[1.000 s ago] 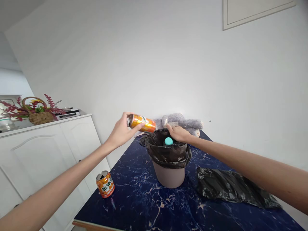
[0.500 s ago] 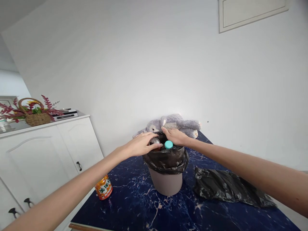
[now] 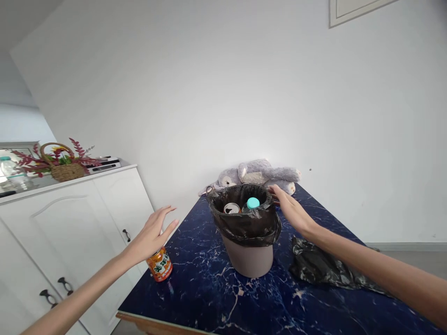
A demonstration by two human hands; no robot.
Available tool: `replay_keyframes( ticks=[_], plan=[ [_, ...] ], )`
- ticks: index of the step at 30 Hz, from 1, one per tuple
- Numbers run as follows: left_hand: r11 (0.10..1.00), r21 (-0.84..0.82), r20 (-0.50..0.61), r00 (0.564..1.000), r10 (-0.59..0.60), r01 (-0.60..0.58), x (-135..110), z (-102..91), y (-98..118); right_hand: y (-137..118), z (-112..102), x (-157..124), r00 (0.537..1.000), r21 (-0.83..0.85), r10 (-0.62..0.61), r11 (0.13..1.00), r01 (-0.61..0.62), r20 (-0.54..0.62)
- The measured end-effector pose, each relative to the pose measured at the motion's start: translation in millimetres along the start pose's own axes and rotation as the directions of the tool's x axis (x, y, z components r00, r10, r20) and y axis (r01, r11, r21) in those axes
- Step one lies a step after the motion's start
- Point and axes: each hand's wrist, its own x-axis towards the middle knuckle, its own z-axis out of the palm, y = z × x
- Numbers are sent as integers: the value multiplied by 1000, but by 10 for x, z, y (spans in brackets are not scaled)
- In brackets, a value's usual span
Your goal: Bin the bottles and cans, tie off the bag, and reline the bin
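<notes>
A grey trash bin [image 3: 248,260], lined with a black garbage bag [image 3: 244,228], stands upright on the blue marbled table [image 3: 202,298]. Inside it I see an opened drink can [image 3: 232,208] and a bottle with a turquoise cap [image 3: 253,203]. My left hand [image 3: 153,235], empty with thumb and fingers apart, hovers just above an orange printed can [image 3: 160,264] that stands at the table's left side and is partly hidden by the hand. Beside the bin's right rim is my right hand [image 3: 289,208], its fingers stretched out; whether they touch the bag is unclear.
Behind the bin a grey plush toy [image 3: 258,174] lies against the wall. A crumpled black plastic bag [image 3: 324,265] rests on the right, under my forearm. To the left, a white cabinet [image 3: 80,223] carries a wicker flower basket [image 3: 68,171] and a clear bottle [image 3: 16,172].
My left hand has let go of the can in the bin and moved left to the orange can. My right hand has shifted from the bin's back rim to its right side.
</notes>
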Motion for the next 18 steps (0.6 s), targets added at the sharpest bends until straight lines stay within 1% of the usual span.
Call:
replay_keyframes(
  ticks=[2, 3, 6, 9, 11, 13, 14, 16, 18],
  plan=[
    [998, 14, 81, 995, -62, 61, -147, 52, -216, 223, 2, -169, 999, 142, 17, 990, -11, -41],
    [997, 26, 113, 990, -81, 79, -218, 88, -304, 327, 5, -262, 998, 176, 22, 984, -10, -64],
    [992, 93, 150, 984, -98, 84, -413, 252, -523, 584, 1, -579, 991, 176, 61, 984, -40, -120],
    [982, 161, 158, 979, -126, 100, -554, 469, -699, 785, -29, -900, 988, 123, 100, 989, -86, -119],
    [985, 145, 176, 978, -116, 91, -604, 592, -784, 897, -57, -1086, 994, 120, 103, 988, -98, -39],
    [995, 84, 191, 979, -67, 51, -613, 660, -823, 982, -83, -1241, 988, 125, 89, 987, -105, 124],
    [998, 51, 192, 980, -42, 33, -602, 666, -817, 1009, -93, -1305, 971, 114, 84, 987, -112, 226],
    [1000, 6, 173, 985, -19, 19, -548, 612, -734, 1028, -107, -1406, 912, 54, 89, 991, -120, 401],
    [1000, -18, 86, 996, -10, 12, -460, 472, -543, 1013, -110, -1467, 868, -20, 100, 994, -104, 487]
  ],
)
